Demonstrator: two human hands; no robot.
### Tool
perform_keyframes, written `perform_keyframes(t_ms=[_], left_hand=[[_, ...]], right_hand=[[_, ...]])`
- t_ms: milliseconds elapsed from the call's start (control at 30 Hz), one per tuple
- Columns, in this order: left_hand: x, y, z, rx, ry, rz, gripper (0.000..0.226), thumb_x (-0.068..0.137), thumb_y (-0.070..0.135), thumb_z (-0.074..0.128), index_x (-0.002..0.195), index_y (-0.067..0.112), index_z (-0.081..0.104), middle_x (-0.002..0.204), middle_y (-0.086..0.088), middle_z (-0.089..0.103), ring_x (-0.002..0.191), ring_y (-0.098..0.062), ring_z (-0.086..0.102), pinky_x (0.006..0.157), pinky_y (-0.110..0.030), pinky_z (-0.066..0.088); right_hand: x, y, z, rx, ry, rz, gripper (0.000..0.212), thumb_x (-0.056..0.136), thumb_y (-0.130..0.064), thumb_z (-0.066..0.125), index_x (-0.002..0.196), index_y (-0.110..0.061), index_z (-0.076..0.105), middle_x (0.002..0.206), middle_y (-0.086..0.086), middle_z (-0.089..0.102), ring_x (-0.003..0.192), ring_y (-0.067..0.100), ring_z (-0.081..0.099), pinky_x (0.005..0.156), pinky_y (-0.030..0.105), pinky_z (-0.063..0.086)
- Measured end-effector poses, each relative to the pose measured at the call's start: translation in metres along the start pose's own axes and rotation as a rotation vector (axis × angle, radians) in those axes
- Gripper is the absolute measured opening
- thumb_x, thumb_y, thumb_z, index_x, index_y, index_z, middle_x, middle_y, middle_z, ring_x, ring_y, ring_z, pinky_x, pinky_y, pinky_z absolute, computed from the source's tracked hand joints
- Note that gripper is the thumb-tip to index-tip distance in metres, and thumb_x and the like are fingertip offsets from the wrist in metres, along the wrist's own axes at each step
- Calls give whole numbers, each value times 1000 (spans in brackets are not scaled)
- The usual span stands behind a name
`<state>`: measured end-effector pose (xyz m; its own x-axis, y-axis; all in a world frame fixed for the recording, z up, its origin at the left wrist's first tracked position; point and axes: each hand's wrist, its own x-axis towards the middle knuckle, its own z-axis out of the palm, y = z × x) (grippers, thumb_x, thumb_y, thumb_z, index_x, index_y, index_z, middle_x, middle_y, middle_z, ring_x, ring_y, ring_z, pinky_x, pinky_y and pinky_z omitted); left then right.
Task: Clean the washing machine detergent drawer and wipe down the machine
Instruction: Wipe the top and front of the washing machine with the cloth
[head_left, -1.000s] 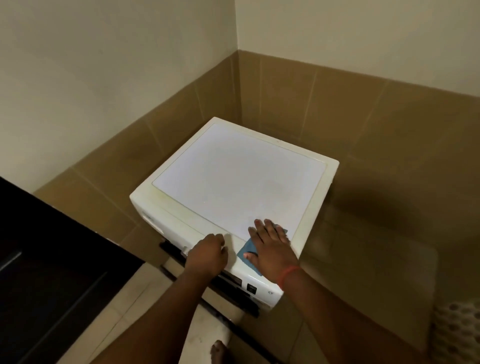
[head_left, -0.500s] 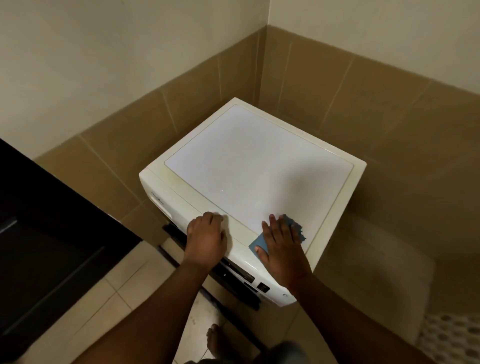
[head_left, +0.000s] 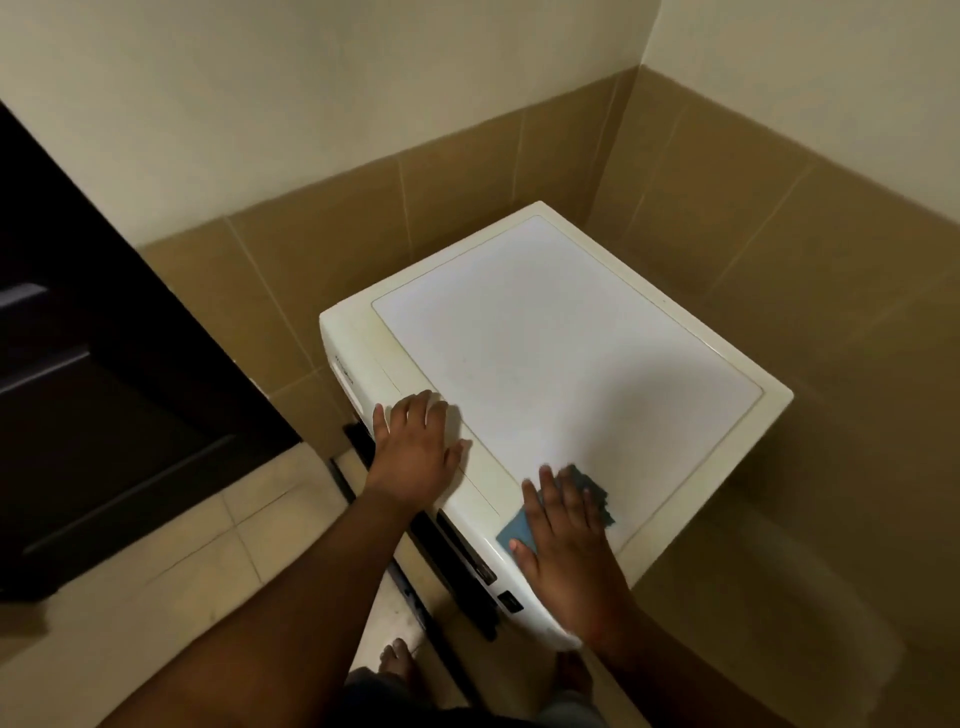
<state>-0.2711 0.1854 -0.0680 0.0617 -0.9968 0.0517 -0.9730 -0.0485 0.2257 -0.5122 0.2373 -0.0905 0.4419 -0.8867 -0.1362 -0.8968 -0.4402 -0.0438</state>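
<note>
White washing machine (head_left: 545, 332) on tiled floor (head_left: 218, 535), blue cloth (head_left: 519, 530) atop.

A white washing machine (head_left: 545, 353) stands in a corner of brown-tiled walls (head_left: 467, 187), its flat top facing up. The left hand (head_left: 415, 452) lies flat, fingers spread, on the machine's front edge, while the right hand (head_left: 566, 540) presses a blue cloth (head_left: 514, 530) flat on the top near the front right corner. A dark cabinet (head_left: 78, 389) stands to the left, and bare toes (head_left: 395, 660) show on the pale floor tiles (head_left: 197, 561) below.
</note>
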Motion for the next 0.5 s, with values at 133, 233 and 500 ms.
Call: perform_keyframes(t_ms=[133, 233, 500], left_hand=[[5, 12, 0, -8, 48, -149, 60, 94, 45, 51, 142, 10, 40, 148, -14, 40, 139, -33, 33, 115, -64, 16], [-2, 35, 6, 30, 46, -206, 60, 95, 47, 49, 142, 11, 40, 148, -14, 40, 139, -34, 34, 115, -66, 19], [-28, 97, 14, 63, 14, -345, 61, 98, 53, 39, 147, 17, 32, 156, -9, 29, 146, -29, 22, 119, -61, 12]], right_hand=[[-29, 27, 4, 5, 1, -205, 72, 97, -62, 26, 155, -20, 18, 164, 6, 5, 151, 28, -1, 118, 49, 5], [4, 27, -1, -1, -16, -315, 70, 98, -59, 25, 155, -19, 20, 164, 8, 7, 151, 29, -4, 120, 51, 5], [-28, 66, 1, 18, -59, -427, 71, 98, -59, 12, 155, -17, 17, 163, 12, 8, 150, 32, -3, 120, 53, 7]])
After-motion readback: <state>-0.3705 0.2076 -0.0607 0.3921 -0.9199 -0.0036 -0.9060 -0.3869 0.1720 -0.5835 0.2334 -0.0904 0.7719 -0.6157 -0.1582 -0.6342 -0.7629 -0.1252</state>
